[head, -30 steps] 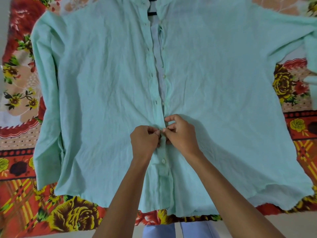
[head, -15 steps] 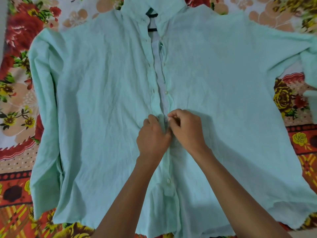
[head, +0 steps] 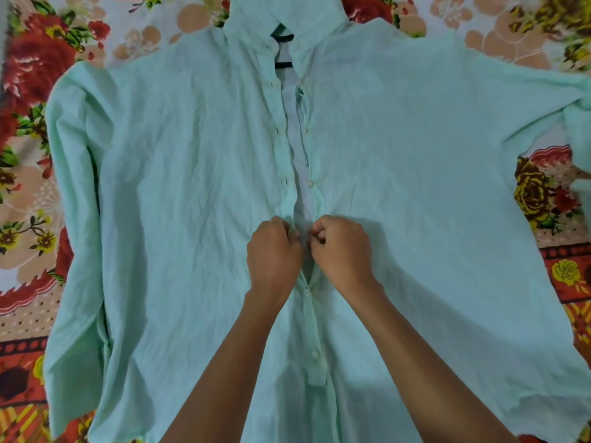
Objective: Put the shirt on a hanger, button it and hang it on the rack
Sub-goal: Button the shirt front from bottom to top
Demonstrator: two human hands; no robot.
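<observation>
Buttoning the mint shirt (head: pixel 192 193) spread flat on the floral bedspread (head: pixel 35 193).

My left hand (head: pixel 274 251) pinches the left placket edge and my right hand (head: pixel 342 247) pinches the right one, knuckles nearly touching mid-front. At 12 o'clock the black hanger (head: pixel 283 38) sits inside the collar; buttons below my hands look fastened.

- No text, label, brand, number or sign could be read anywhere in the view.
</observation>
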